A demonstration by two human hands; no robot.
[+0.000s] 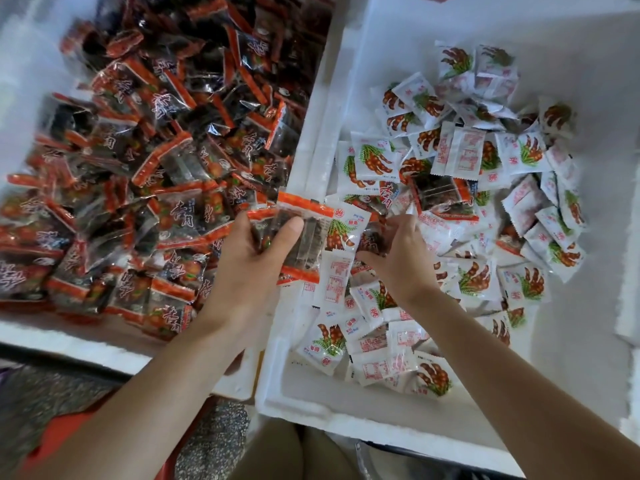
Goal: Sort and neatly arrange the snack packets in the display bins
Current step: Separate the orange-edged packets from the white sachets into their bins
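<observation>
Two white foam bins stand side by side. The left bin (313, 109) is heaped with dark packets with orange ends (166, 143). The right bin (346, 415) holds white packets printed with brown pods (374, 161). My left hand (252, 258) grips a small stack of dark orange-ended packets (304, 237) over the wall between the bins. My right hand (398, 258) reaches into the white pile and pinches another dark packet (372, 239) among the white ones. One more dark packet (441, 195) lies on the white packets farther back.
Bare white bin floor (581, 358) shows at the right and near edge of the right bin. Below the bins are speckled flooring (214, 441) and something red (59, 431). My legs (294, 452) are at the bottom centre.
</observation>
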